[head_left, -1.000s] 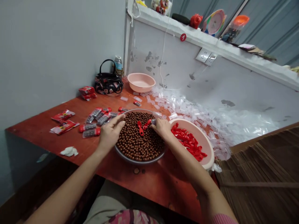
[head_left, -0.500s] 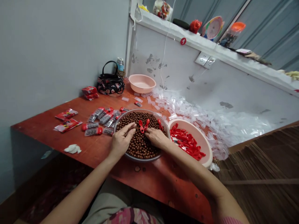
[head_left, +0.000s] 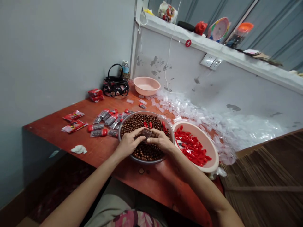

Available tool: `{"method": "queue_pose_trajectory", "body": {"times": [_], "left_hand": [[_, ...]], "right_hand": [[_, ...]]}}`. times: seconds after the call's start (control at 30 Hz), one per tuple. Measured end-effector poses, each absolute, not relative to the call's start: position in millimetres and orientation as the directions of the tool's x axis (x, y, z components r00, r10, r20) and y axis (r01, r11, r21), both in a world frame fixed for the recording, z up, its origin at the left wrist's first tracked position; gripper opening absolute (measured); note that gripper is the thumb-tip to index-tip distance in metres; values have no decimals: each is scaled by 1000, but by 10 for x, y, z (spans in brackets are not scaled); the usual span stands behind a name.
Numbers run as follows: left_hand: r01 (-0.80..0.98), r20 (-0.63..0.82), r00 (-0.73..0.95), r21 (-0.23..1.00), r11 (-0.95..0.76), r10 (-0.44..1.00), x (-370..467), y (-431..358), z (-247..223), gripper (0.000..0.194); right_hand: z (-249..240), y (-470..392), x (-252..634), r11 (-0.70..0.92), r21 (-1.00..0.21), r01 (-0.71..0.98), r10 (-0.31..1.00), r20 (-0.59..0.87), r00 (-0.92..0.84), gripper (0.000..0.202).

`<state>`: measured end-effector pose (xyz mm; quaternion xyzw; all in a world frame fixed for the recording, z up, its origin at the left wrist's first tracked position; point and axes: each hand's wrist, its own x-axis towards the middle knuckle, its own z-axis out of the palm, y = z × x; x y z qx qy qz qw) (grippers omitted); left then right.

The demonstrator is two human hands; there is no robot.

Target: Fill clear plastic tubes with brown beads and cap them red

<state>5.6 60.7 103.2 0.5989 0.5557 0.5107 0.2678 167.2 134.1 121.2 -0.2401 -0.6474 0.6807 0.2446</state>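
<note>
In the head view my left hand (head_left: 129,142) and my right hand (head_left: 160,139) meet over a metal bowl (head_left: 123,153) full of round brown balls (head_left: 136,121). Between their fingertips is a small see-through plastic case (head_left: 146,133), which both hands pinch; brown shows through it and its lower part is unclear. Just beyond the fingers, red plastic spoons (head_left: 145,124) lie on the balls, with another red spoon (head_left: 164,127) near the bowl's right side. Right of the bowl stands a pink basin (head_left: 214,157) holding many red plastic pieces (head_left: 193,146).
Packed cases with red tops (head_left: 98,132) lie left of the bowl, near red packets (head_left: 74,126). Behind are a handbag (head_left: 115,86) and another pink basin (head_left: 146,91). Clear plastic cases (head_left: 201,110) heap along the wall; cardboard (head_left: 265,170) stands at right.
My hands were apart at the balls; now they have come together above them, holding the small clear case between them. The view has shifted slightly.
</note>
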Motion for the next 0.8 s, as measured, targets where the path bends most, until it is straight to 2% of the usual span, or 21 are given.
{"method": "queue_pose_trajectory", "body": {"times": [0.1, 0.23, 0.3, 0.43, 0.5, 0.57, 0.8], "left_hand": [[289, 296, -136, 925, -248, 945, 31, 614, 1031, 35], [303, 274, -132, 926, -225, 953, -9, 622, 1029, 33], [295, 264, -104, 929, -224, 959, -22, 624, 1043, 34], [226, 256, -32, 944, -242, 966, -40, 623, 1081, 35], [220, 253, -30, 945, -240, 967, -46, 623, 1087, 33], [243, 256, -36, 940, -240, 966, -50, 623, 1081, 32], [363, 296, -72, 897, -251, 953, -38, 634, 1011, 33]], "right_hand": [[1193, 1305, 1653, 71, -997, 42, 678, 18, -735, 29], [1285, 1324, 1721, 413, -888, 202, 694, 164, -701, 39], [1369, 1350, 1761, 599, -766, 235, 610, 245, -754, 45], [1502, 1388, 1781, 832, -515, 206, 393, 284, -874, 34], [1531, 1396, 1769, 862, -466, 197, 346, 259, -902, 29], [1542, 1403, 1760, 860, -468, 202, 339, 229, -913, 24], [1467, 1395, 1807, 733, -612, 296, 500, 191, -845, 12]]}}
